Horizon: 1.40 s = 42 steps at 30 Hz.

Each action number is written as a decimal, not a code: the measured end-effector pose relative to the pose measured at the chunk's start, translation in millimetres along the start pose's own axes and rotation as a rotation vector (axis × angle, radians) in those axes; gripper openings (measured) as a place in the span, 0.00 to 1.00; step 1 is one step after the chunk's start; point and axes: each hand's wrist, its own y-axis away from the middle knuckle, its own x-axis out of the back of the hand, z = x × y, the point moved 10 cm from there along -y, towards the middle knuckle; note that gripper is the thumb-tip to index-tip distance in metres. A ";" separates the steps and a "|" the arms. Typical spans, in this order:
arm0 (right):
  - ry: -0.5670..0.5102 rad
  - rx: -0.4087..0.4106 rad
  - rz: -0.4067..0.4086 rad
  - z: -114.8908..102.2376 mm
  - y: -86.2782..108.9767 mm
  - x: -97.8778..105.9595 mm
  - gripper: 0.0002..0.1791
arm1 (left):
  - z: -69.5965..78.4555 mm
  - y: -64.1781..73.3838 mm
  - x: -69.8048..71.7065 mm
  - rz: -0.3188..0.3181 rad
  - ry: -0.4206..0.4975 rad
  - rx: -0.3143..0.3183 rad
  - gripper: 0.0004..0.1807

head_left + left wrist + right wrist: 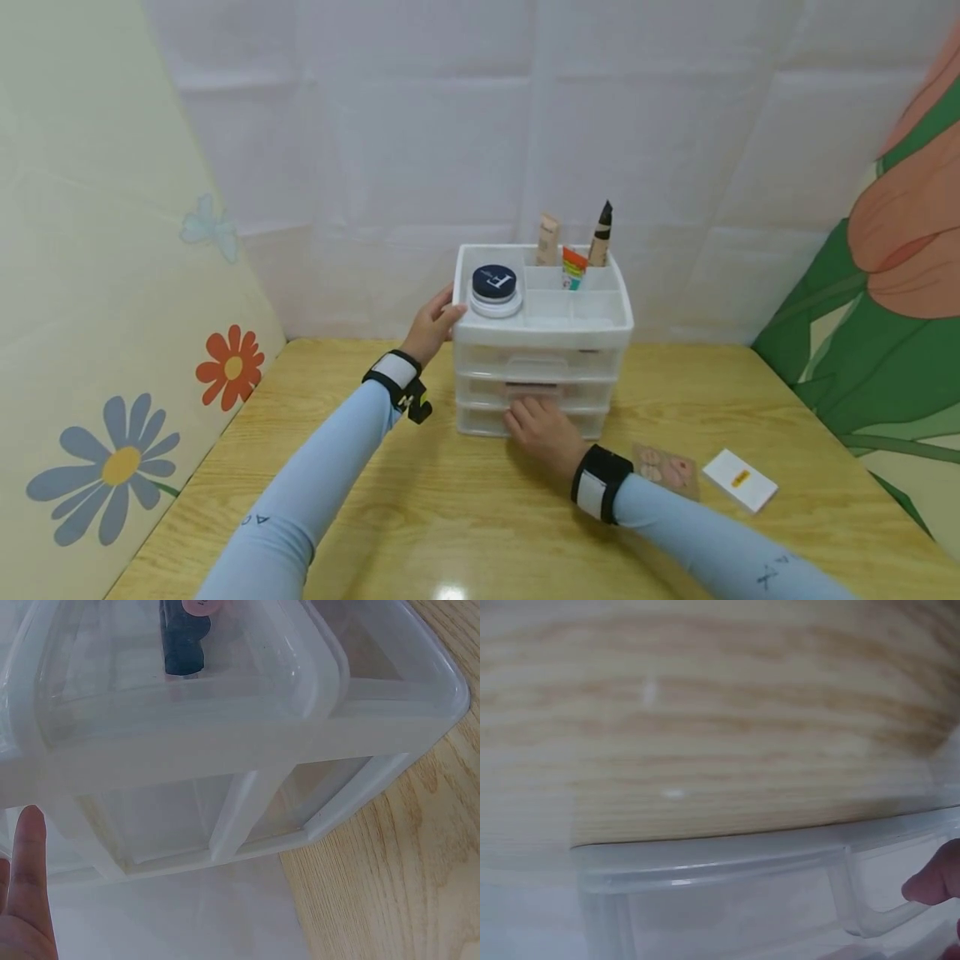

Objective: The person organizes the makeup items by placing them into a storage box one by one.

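Note:
A white drawer organizer (543, 337) with clear drawers stands on the wooden table. My left hand (433, 327) rests against its upper left side, thumb near the front corner; one straight finger (30, 870) touches the frame in the left wrist view. At the front, my right hand (547, 435) is at the bottom drawer (480, 420), its fingers bent. In the right wrist view the thumb (934, 881) lies in the drawer handle (870, 922), gripping it; the other fingers are mostly out of frame. A dark tube (182, 645) shows through a drawer in the left wrist view.
On the organizer's top are a round jar with a dark lid (494, 283), a beige tube (548, 237), a small orange-and-green tube (573, 268) and a black-capped tube (602, 237). To the right lie a pinkish palette (667, 468) and a white box (741, 480).

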 end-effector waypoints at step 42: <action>-0.298 -0.097 -0.141 -16.0 5.9 46.0 0.12 | 2.0 0.8 0.7 0.011 -0.005 0.005 0.32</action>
